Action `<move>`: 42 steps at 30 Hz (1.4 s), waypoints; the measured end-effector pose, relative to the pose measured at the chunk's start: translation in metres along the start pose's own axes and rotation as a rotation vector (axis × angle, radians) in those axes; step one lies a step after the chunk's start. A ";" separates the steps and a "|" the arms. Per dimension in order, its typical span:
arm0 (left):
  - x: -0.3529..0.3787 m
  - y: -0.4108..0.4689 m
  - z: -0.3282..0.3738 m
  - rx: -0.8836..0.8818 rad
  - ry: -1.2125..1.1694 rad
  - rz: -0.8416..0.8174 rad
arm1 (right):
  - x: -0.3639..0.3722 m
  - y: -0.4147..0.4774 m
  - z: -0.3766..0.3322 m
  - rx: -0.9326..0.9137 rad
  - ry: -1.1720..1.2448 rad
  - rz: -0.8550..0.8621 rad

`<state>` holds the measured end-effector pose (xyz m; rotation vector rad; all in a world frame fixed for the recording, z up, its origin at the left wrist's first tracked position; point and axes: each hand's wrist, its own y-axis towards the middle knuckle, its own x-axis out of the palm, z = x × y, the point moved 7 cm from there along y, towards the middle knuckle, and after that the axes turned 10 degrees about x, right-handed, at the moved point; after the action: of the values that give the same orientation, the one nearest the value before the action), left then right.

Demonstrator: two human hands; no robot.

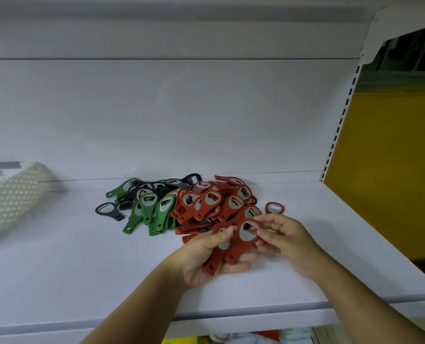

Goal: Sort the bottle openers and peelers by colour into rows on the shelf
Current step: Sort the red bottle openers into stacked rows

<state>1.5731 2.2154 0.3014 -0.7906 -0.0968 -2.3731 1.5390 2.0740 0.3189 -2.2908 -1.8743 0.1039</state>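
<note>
A heap of bottle openers lies on the white shelf (82, 269): red ones (213, 202) on the right, green ones (156, 212) in the middle, black ones (144, 189) behind and to the left. One black opener (108, 211) lies apart at the left, and one red opener (274, 208) lies apart at the right. My left hand (206, 259), palm up, holds a small stack of red openers (221, 254). My right hand (281, 234) pinches the head of the top red opener (246, 230) in that stack.
A perforated beige basket (7, 197) lies tipped at the far left of the shelf. The shelf's back wall rises behind the heap. A slotted upright (340, 120) marks the right end, with a yellow panel (392, 170) beyond it. The shelf's front edge runs below my wrists.
</note>
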 end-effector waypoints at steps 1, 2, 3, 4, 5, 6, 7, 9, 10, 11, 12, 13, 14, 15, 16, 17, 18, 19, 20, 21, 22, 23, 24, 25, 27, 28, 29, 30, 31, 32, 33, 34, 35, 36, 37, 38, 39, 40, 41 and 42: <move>-0.001 0.000 0.000 0.005 0.012 -0.005 | 0.001 -0.001 0.001 0.004 -0.017 -0.018; -0.001 0.000 0.000 0.006 0.014 -0.002 | 0.001 -0.001 0.002 -0.001 -0.063 -0.013; -0.003 0.000 0.000 0.005 0.012 0.003 | -0.001 -0.001 0.002 -0.020 -0.140 0.034; -0.003 0.000 0.000 0.004 0.007 0.002 | -0.005 0.000 0.001 -0.052 -0.216 0.126; -0.003 -0.001 0.001 0.007 -0.004 0.000 | -0.013 0.002 -0.001 -0.094 -0.269 0.252; -0.003 -0.001 0.001 0.013 -0.022 0.000 | -0.022 0.002 -0.003 -0.129 -0.295 0.389; -0.002 -0.001 0.002 0.019 -0.044 -0.001 | -0.032 0.002 -0.006 -0.154 -0.313 0.515; -0.002 -0.001 0.004 0.034 -0.079 -0.011 | -0.050 0.007 -0.011 -0.151 -0.449 0.694; -0.002 -0.001 0.004 0.042 -0.090 -0.011 | -0.056 0.013 -0.012 -0.130 -0.565 0.733; -0.003 0.000 0.005 0.050 -0.100 -0.004 | -0.060 0.022 -0.013 -0.103 -0.684 0.739; -0.005 0.001 0.005 0.058 -0.110 0.012 | -0.062 0.030 -0.014 -0.069 -0.795 0.730; -0.008 0.002 0.005 0.064 -0.121 0.032 | -0.061 0.038 -0.013 -0.028 -0.904 0.715; -0.011 0.002 0.004 0.066 -0.133 0.047 | -0.058 0.045 -0.012 0.012 -1.019 0.696; -0.012 0.003 0.004 0.065 -0.147 0.055 | -0.054 0.051 -0.010 0.050 -1.128 0.678; -0.012 0.003 0.003 0.061 -0.166 0.056 | -0.052 0.055 -0.009 0.076 -1.196 0.673; -0.012 0.002 0.002 0.056 -0.186 0.058 | -0.051 0.056 -0.009 0.084 -1.214 0.681; -0.012 0.002 0.002 0.053 -0.206 0.059 | -0.051 0.055 -0.011 0.077 -1.189 0.698; -0.011 0.001 0.001 0.052 -0.215 0.062 | -0.053 0.053 -0.012 0.067 -1.129 0.717; -0.010 0.001 0.002 0.053 -0.214 0.064 | -0.057 0.051 -0.011 0.061 -1.046 0.731; -0.010 0.001 0.002 0.056 -0.206 0.070 | -0.060 0.049 -0.010 0.054 -0.954 0.742; -0.010 0.001 0.002 0.058 -0.199 0.079 | -0.063 0.046 -0.009 0.038 -0.863 0.748; -0.010 0.000 0.002 0.061 -0.189 0.088 | -0.066 0.044 -0.009 0.013 -0.771 0.753; -0.010 0.000 0.003 0.066 -0.173 0.102 | -0.069 0.042 -0.009 -0.014 -0.677 0.759; -0.010 -0.001 0.003 0.072 -0.154 0.114 | -0.072 0.040 -0.009 -0.037 -0.580 0.765; -0.009 -0.001 0.003 0.084 -0.130 0.141 | -0.079 0.035 -0.010 -0.071 -0.418 0.779; -0.009 -0.002 0.003 0.093 -0.127 0.156 | -0.082 0.034 -0.009 -0.081 -0.346 0.783; -0.009 -0.002 0.004 0.101 -0.123 0.166 | -0.084 0.034 -0.009 -0.094 -0.267 0.777; -0.009 -0.002 0.004 0.105 -0.114 0.175 | -0.082 0.033 -0.010 -0.106 -0.185 0.745; -0.008 -0.002 0.004 0.105 -0.104 0.178 | -0.073 0.033 -0.012 -0.122 -0.106 0.679; -0.007 -0.002 0.003 0.098 -0.096 0.176 | -0.059 0.032 -0.014 -0.137 -0.057 0.593; -0.005 -0.002 0.003 0.093 -0.096 0.161 | -0.041 0.032 -0.017 -0.164 -0.043 0.493; -0.003 -0.002 0.004 0.092 -0.102 0.138 | -0.019 0.029 -0.021 -0.196 -0.088 0.406; 0.000 -0.002 0.005 0.092 -0.109 0.112 | 0.004 0.024 -0.025 -0.242 -0.164 0.336; 0.002 -0.002 0.007 0.092 -0.110 0.098 | 0.025 0.018 -0.029 -0.305 -0.261 0.297; 0.003 -0.003 0.008 0.093 -0.109 0.101 | 0.041 0.014 -0.032 -0.380 -0.362 0.289; 0.002 -0.005 0.008 0.099 -0.102 0.119 | 0.052 0.011 -0.034 -0.452 -0.454 0.297; 0.001 -0.006 0.010 0.112 -0.093 0.135 | 0.058 0.011 -0.037 -0.499 -0.512 0.298; 0.000 -0.007 0.011 0.127 -0.083 0.140 | 0.060 0.013 -0.039 -0.518 -0.545 0.292; 0.001 -0.007 0.011 0.134 -0.076 0.124 | 0.060 0.015 -0.041 -0.515 -0.540 0.270; 0.001 -0.007 0.011 0.138 -0.069 0.102 | 0.057 0.020 -0.041 -0.505 -0.537 0.265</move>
<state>1.5739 2.2232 0.3115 -0.7923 -0.2410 -2.2170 1.5771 2.1217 0.3592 -3.1045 -1.9844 0.3477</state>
